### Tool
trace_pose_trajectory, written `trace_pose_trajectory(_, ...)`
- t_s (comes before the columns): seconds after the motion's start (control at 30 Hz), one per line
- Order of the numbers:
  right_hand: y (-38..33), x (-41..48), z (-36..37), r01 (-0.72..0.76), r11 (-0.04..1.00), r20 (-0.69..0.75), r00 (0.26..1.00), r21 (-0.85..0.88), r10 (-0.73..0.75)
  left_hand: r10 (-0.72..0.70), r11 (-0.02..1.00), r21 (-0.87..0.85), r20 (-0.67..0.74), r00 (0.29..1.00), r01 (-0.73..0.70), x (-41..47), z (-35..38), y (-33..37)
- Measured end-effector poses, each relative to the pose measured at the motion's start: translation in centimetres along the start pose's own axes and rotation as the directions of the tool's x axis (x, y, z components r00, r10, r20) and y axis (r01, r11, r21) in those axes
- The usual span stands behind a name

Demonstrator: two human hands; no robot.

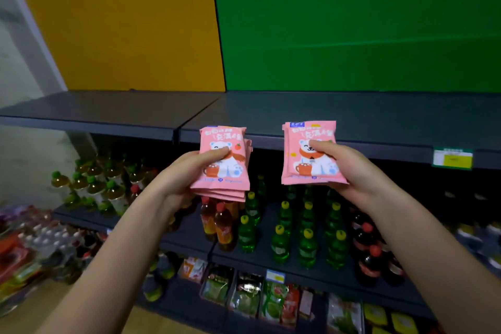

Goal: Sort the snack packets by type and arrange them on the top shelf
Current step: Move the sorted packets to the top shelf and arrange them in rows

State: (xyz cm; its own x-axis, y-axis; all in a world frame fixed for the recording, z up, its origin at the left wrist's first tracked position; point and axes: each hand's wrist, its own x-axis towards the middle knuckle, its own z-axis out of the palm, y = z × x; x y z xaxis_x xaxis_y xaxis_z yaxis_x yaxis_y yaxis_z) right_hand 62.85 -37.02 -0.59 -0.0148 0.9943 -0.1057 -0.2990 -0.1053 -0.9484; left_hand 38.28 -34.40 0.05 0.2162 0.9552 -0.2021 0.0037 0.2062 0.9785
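Left hand (187,173) fingers clamp a pink packet stack (222,163); right hand (344,168) fingers clamp another pink packet (311,154), thumbs on front faces.

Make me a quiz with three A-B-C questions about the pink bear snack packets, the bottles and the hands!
1. Where are the pink plastic bear-print snack packets relative to the dark grey metal top shelf?
A. Lying on it
B. Held before its front edge
C. Behind it

2. What colour are the caps on the green plastic bottles?
A. Yellow
B. White
C. Purple

3. What is the left hand doing?
A. Hanging empty
B. Pointing
C. Gripping a stack of packets

1 B: hands hold them in the air before the shelf.
2 A: the green bottles wear yellow caps.
3 C: its thumb presses the stack's top packet; the right hand grips more.
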Motion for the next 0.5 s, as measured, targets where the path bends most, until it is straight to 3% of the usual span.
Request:
trace_pose_trajectory(0.33, -5.1, 17.2, 3.6, 0.063, 0.995, -0.094, 0.993, -0.077, -0.071, 0.059, 0.997, -0.053, 0.013, 0.998, -0.058, 17.2, -5.5, 7.8)
trace_pose_trajectory(0.5, -5.5, 26.1, 3.7, 0.039, 0.985, -0.170, 0.983, -0.167, -0.068, 0.027, 0.998, 0.062, -0.017, 0.999, -0.026, 25.4, -6.6, 9.1)
